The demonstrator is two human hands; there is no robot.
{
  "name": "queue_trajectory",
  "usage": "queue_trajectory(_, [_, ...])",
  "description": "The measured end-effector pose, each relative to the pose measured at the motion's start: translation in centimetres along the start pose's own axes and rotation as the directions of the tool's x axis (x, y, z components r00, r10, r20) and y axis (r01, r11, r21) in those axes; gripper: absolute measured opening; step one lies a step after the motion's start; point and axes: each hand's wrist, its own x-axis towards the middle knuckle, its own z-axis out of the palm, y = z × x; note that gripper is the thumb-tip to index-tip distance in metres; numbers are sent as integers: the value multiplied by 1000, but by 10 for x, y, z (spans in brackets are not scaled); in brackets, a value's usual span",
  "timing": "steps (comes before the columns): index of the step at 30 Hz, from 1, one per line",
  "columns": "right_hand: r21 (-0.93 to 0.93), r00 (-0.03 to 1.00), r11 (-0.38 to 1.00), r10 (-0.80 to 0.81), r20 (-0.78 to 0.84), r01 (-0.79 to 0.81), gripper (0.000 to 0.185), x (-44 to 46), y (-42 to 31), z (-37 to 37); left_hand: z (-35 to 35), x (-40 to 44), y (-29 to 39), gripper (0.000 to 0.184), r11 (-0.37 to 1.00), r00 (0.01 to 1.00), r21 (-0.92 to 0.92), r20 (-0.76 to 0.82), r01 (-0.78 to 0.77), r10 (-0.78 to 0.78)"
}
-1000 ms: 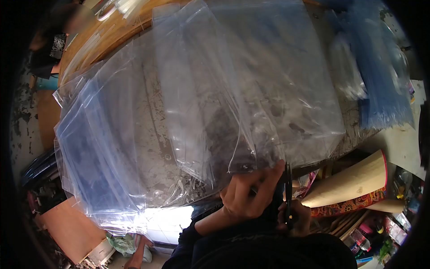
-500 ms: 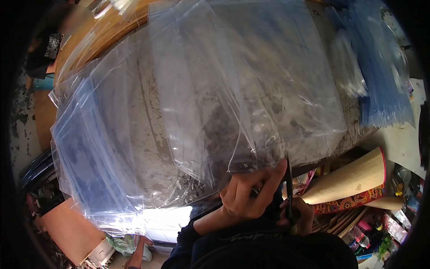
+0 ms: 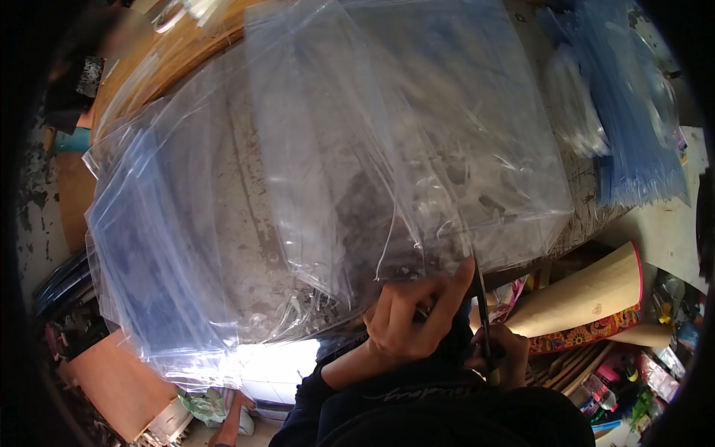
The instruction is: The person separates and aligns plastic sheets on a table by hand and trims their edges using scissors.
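Clear plastic sheets lie layered across a worn table. At the near edge my left hand has its fingers pinched on the edge of the plastic sheet. Just right of it, my right hand is closed around the handles of dark scissors. The blades point up and away, against the plastic beside my left fingertips. Whether the blades are parted is hard to tell. A bluish stack of plastic lies at the left.
Blue plastic strips lie at the far right. A rolled tan sheet is below them, near cluttered bottles and packets. Another person's hand shows at the lower left. An orange board stands nearby.
The scissors have tilted, with their handles and my right hand shifting slightly right. My left hand stays on the plastic and has moved up very slightly.
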Motion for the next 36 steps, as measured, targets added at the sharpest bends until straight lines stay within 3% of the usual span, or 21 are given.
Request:
queue_trajectory(3, [20,998,999,28,-47,-27,44,-2,0,2,1,1,-1,46,1000,1000,-7,-8,-10,10])
queue_trajectory(4, [111,988,988,120,-99,-109,45,-6,8,1,1,1,-1,46,1000,1000,-19,-20,-8,8])
queue_trajectory(6, [154,969,984,126,-212,-94,47,-7,13,-9,0,2,-2,47,999,999,-30,-40,-12,11])
queue_trajectory(8, [-223,928,973,-135,-348,58,51,5,-8,-25,-4,2,-4,41,999,999,-41,-40,-26,24])
queue_trajectory(9, [-232,905,971,-148,-399,57,52,8,-15,-32,-10,1,-3,41,998,998,-44,-46,-36,34])
queue_trajectory(10, [-340,857,932,-276,-435,127,53,12,-22,-42,-20,-2,-1,40,998,998,-26,30,-57,58])
queue_trajectory(12, [-343,864,937,-221,-453,60,56,18,-45,-59,-33,-9,0,39,996,991,-4,103,-89,89])
queue_trajectory(14, [-521,761,846,-410,-503,111,51,44,-49,-61,-39,-17,-4,39,987,974,34,172,-154,146])
queue_trajectory(15, [-517,757,848,-415,-505,121,51,61,-53,-63,-40,-20,-5,39,986,974,43,169,-161,152])
queue_trajectory(17, [-905,656,417,-705,-268,78,48,87,-61,-63,-40,-24,-8,41,989,973,-26,177,-148,150])
queue_trajectory(21, [-968,526,249,-828,-196,32,42,82,-75,-40,-35,-28,-9,50,991,980,-1,149,-136,135])
queue_trajectory(23, [-678,737,574,-672,-71,459,32,62,-71,-24,-32,-31,-11,47,988,980,-3,131,-152,151])
queue_trajectory(24, [-680,739,576,-669,-74,453,32,61,-70,-18,-31,-32,-12,47,988,979,-9,133,-153,153])
queue_trajectory(26, [-373,875,801,-478,71,468,24,62,-63,-8,-29,-33,-14,44,981,976,18,108,-191,188])
queue_trajectory(33, [-442,786,684,-612,84,580,14,68,-59,-7,-33,-38,-16,37,959,962,89,69,-268,262])
queue_trajectory(35, [-660,660,422,-736,152,622,16,70,-63,-12,-39,-46,-14,38,965,961,17,105,-260,257])
queue_trajectory(36, [-745,626,385,-778,56,545,14,79,-65,-17,-44,-53,-13,38,965,960,15,105,-264,261])
